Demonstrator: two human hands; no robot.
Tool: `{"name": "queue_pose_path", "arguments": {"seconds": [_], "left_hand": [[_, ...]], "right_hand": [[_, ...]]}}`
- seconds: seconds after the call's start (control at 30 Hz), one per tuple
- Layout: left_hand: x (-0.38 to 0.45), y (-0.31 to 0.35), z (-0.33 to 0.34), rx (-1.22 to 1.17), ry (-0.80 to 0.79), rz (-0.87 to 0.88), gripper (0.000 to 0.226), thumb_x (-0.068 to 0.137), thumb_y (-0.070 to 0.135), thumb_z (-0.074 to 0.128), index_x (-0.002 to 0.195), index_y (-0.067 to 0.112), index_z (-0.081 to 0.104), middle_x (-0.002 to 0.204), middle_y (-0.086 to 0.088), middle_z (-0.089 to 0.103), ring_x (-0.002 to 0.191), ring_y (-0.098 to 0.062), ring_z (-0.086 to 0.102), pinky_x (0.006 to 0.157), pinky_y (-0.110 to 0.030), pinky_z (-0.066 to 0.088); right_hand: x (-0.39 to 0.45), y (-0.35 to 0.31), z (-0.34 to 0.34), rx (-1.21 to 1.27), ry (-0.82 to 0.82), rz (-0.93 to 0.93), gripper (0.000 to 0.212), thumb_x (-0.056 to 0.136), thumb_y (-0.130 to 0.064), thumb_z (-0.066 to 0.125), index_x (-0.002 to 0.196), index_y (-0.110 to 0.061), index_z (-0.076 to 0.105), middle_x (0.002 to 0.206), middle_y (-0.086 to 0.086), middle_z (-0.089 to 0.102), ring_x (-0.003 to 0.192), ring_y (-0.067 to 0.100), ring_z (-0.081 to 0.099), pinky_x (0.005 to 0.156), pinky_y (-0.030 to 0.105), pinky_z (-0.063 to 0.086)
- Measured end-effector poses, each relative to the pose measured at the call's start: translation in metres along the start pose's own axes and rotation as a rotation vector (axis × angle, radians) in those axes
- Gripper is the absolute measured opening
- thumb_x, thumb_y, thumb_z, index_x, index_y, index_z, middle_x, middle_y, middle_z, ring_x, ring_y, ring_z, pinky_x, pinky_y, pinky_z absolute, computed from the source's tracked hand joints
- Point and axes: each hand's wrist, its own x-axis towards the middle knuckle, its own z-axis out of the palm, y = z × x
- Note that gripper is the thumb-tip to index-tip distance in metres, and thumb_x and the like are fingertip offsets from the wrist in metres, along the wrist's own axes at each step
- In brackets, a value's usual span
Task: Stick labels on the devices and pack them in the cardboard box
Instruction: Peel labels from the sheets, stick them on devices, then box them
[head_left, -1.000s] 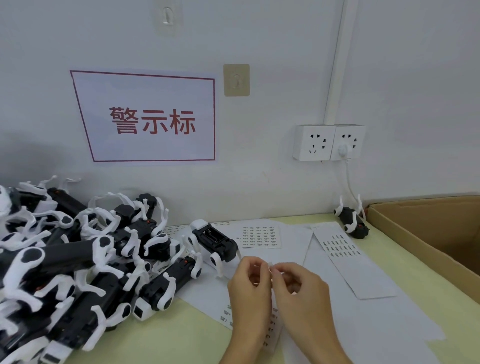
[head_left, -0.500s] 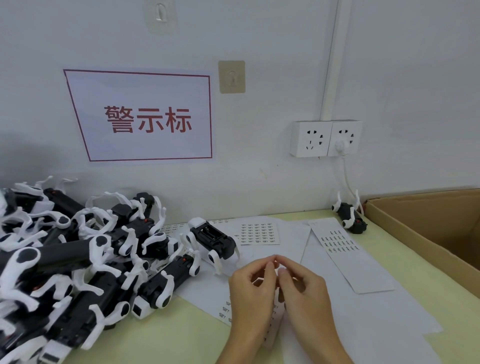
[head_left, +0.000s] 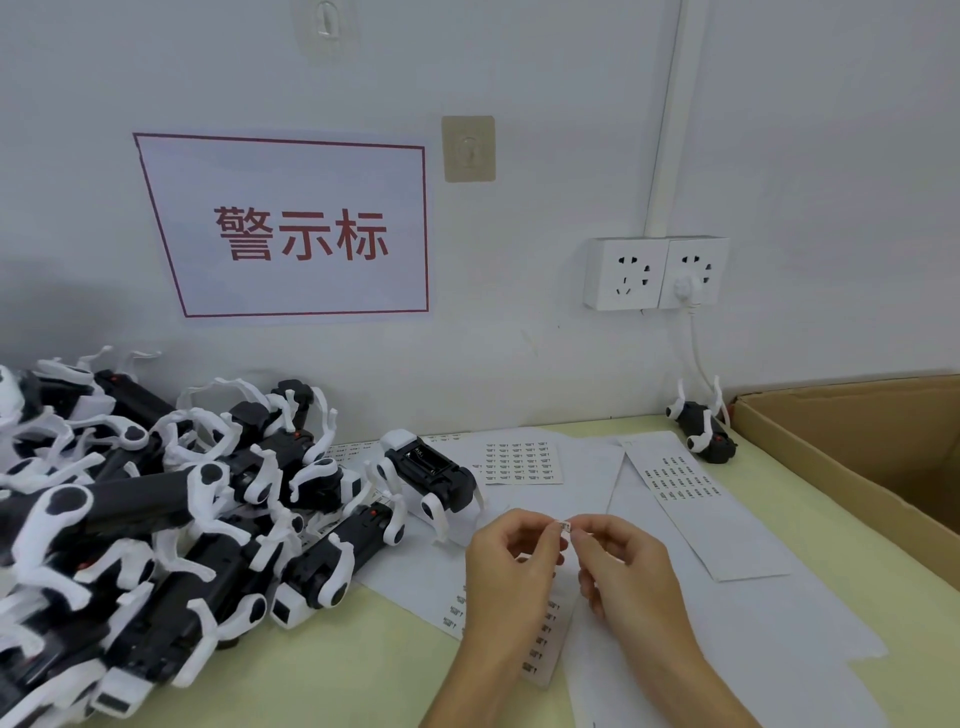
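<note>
In the head view, the left hand (head_left: 511, 566) and the right hand (head_left: 626, 566) meet above the table (head_left: 363, 670), their fingertips curled in to pinch one small label (head_left: 565, 526) between them, over a label sheet (head_left: 545, 639) lying beneath. A pile of black-and-white robot-dog devices (head_left: 145, 509) fills the left of the table, with one device (head_left: 431, 473) standing apart just beside it. Another device (head_left: 701, 428) lies near the wall beside the open cardboard box (head_left: 852, 457) at the right.

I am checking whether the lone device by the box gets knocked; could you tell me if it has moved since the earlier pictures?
No. The lone device lies against the cardboard box corner, under the wall socket, as before.
</note>
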Motion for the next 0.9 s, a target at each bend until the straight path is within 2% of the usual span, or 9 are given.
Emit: {"name": "queue_pose_path", "arguments": {"seconds": [0.1, 0.3, 0.43, 0.57, 0.67, 0.73, 0.8, 0.9], "left_hand": [[-0.001, -0.001, 0.002, 0.016, 0.018, 0.003, 0.016, 0.091, 0.008, 0.068, 0.077, 0.015, 0.073, 0.073, 0.001, 0.074, 0.071, -0.011, 0.070, 0.071, -0.029, 0.058], [0.001, 0.000, 0.000, -0.009, 0.035, -0.014, 0.017, 0.092, 0.009, 0.067, 0.078, 0.017, 0.074, 0.075, 0.000, 0.075, 0.069, -0.011, 0.070, 0.067, -0.023, 0.055], [0.000, -0.001, 0.001, 0.005, 0.020, -0.008, 0.019, 0.091, 0.008, 0.068, 0.077, 0.018, 0.074, 0.075, 0.001, 0.075, 0.071, -0.011, 0.071, 0.068, -0.024, 0.055], [0.000, -0.002, 0.002, 0.027, 0.005, 0.000, 0.020, 0.091, 0.009, 0.068, 0.078, 0.021, 0.076, 0.074, 0.003, 0.075, 0.072, -0.011, 0.071, 0.069, -0.026, 0.055], [0.000, 0.001, 0.003, 0.004, 0.048, 0.010, 0.023, 0.095, 0.008, 0.062, 0.087, 0.025, 0.075, 0.077, 0.002, 0.075, 0.072, -0.011, 0.071, 0.068, -0.024, 0.056], [0.002, 0.004, 0.001, -0.075, 0.100, 0.027, 0.026, 0.098, 0.003, 0.055, 0.094, 0.021, 0.074, 0.078, -0.002, 0.075, 0.071, -0.013, 0.070, 0.067, -0.025, 0.056], [0.005, 0.010, -0.003, -0.145, 0.146, 0.073, 0.032, 0.099, -0.002, 0.049, 0.094, 0.018, 0.073, 0.078, -0.005, 0.073, 0.071, -0.016, 0.068, 0.067, -0.026, 0.056], [0.011, 0.023, -0.012, -0.158, 0.191, 0.159, 0.038, 0.097, -0.009, 0.045, 0.089, 0.017, 0.072, 0.077, -0.005, 0.072, 0.071, -0.016, 0.067, 0.065, -0.026, 0.055]], "right_hand": [[0.000, 0.002, 0.000, -0.125, 0.079, -0.081, 0.015, 0.092, -0.014, 0.066, 0.087, -0.026, 0.072, 0.072, -0.005, 0.068, 0.056, 0.007, 0.057, 0.059, 0.021, 0.046], [0.002, 0.001, -0.003, -0.141, 0.092, -0.110, 0.014, 0.090, -0.015, 0.069, 0.086, -0.028, 0.073, 0.075, -0.004, 0.070, 0.063, 0.020, 0.064, 0.065, 0.031, 0.055], [0.003, 0.003, -0.002, -0.138, 0.062, -0.119, 0.010, 0.088, -0.018, 0.073, 0.080, -0.024, 0.075, 0.073, -0.003, 0.072, 0.066, 0.019, 0.068, 0.060, 0.028, 0.054], [0.005, 0.006, -0.003, -0.164, 0.104, -0.143, 0.014, 0.088, -0.016, 0.072, 0.076, -0.022, 0.074, 0.073, -0.008, 0.071, 0.065, 0.010, 0.065, 0.064, 0.027, 0.053], [0.008, 0.008, -0.005, -0.147, 0.178, -0.155, 0.014, 0.090, -0.017, 0.070, 0.078, -0.024, 0.071, 0.072, -0.012, 0.069, 0.054, 0.012, 0.059, 0.058, 0.026, 0.051], [0.010, 0.009, -0.008, -0.123, 0.201, -0.147, 0.012, 0.092, -0.019, 0.069, 0.080, -0.024, 0.070, 0.072, -0.012, 0.067, 0.047, 0.010, 0.055, 0.050, 0.019, 0.046], [0.012, 0.011, -0.008, -0.126, 0.196, -0.125, 0.011, 0.092, -0.020, 0.068, 0.082, -0.022, 0.070, 0.072, -0.013, 0.066, 0.046, 0.007, 0.057, 0.049, 0.018, 0.045], [0.011, 0.015, -0.005, -0.175, 0.177, -0.091, 0.011, 0.092, -0.023, 0.069, 0.081, -0.023, 0.069, 0.072, -0.008, 0.067, 0.054, 0.013, 0.062, 0.058, 0.032, 0.054]]}}
